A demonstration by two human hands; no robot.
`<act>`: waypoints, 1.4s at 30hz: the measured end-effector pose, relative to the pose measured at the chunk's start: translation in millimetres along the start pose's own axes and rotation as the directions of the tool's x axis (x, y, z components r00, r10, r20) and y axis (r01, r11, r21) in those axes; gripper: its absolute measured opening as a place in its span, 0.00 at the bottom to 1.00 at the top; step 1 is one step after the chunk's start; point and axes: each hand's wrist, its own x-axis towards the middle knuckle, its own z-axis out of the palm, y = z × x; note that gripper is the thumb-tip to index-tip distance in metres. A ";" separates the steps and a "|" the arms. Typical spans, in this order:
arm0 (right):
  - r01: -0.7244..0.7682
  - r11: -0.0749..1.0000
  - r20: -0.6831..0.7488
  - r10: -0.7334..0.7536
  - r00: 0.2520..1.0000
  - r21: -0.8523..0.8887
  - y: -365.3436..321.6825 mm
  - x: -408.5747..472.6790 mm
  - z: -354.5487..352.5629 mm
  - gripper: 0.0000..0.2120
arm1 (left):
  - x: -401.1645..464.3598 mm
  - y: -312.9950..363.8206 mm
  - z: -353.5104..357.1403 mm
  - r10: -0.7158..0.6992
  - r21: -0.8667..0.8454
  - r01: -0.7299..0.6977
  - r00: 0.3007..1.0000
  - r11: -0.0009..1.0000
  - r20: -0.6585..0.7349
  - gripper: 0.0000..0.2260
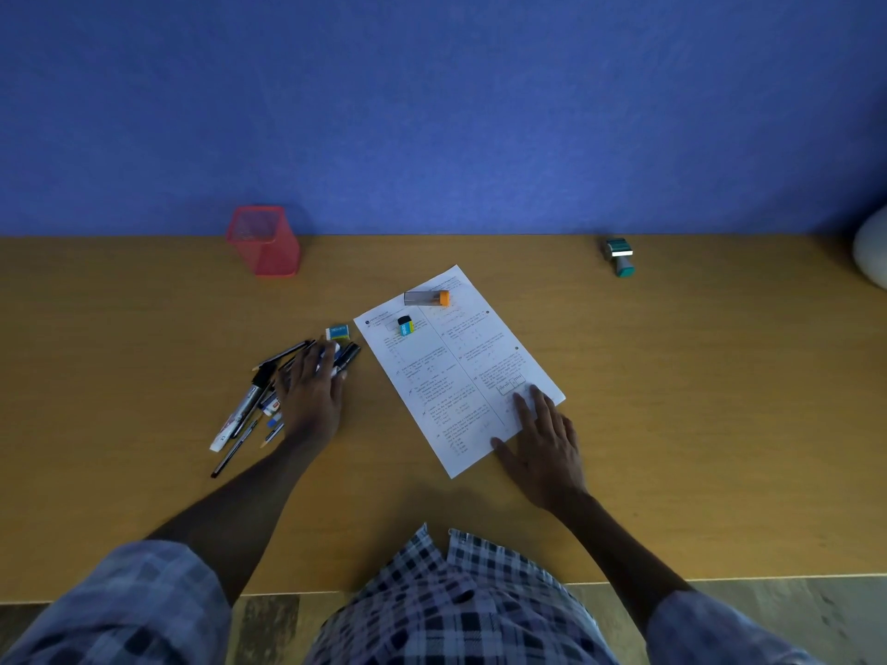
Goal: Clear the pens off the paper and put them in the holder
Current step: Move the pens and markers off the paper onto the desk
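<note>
On the tan wooden worktop point(672, 376), the flat, open left hand point(309, 395) partly hides scattered black and white pens point(245, 410) at 9 o'clock of the printed white paper point(456, 371); the open right hand point(545, 448) presses its corner.

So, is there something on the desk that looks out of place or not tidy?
Yes. The pens lie in a loose heap on the desk, left of the paper, under the left hand, while the red holder looks empty. The paper also sits askew, with a small tube and eraser on it.
</note>
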 end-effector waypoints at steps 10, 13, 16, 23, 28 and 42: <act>0.001 1.000 0.007 -0.001 1.000 0.000 -0.4 0.4 -1.5 0.37 | 22.3 18.4 -5.6 0.262 0.169 -0.278 0.959 0.946 0.111 0.22; 0.005 1.000 0.003 -0.005 1.000 0.011 -0.2 -0.2 -1.7 0.36 | 29.7 24.3 -1.1 0.257 0.202 -0.293 0.949 0.935 0.183 0.23; 0.002 1.000 -0.001 -0.002 1.000 0.020 -0.8 -0.5 -1.9 0.36 | 28.9 21.3 2.3 0.184 0.196 -0.218 0.966 0.956 0.180 0.24; -0.008 1.000 0.000 0.008 1.000 0.024 -0.9 -0.6 -0.8 0.36 | 21.4 5.1 0.2 0.136 0.160 -0.153 0.984 0.975 0.115 0.22; -0.020 1.000 0.006 0.020 1.000 0.020 -0.9 0.4 1.3 0.37 | 26.9 17.6 3.0 0.161 0.130 -0.176 0.979 0.976 0.122 0.27; -0.049 0.998 0.045 0.048 0.998 0.030 1.1 1.9 3.7 0.37 | 90.6 96.0 27.6 0.376 0.091 -0.403 0.900 0.911 0.222 0.28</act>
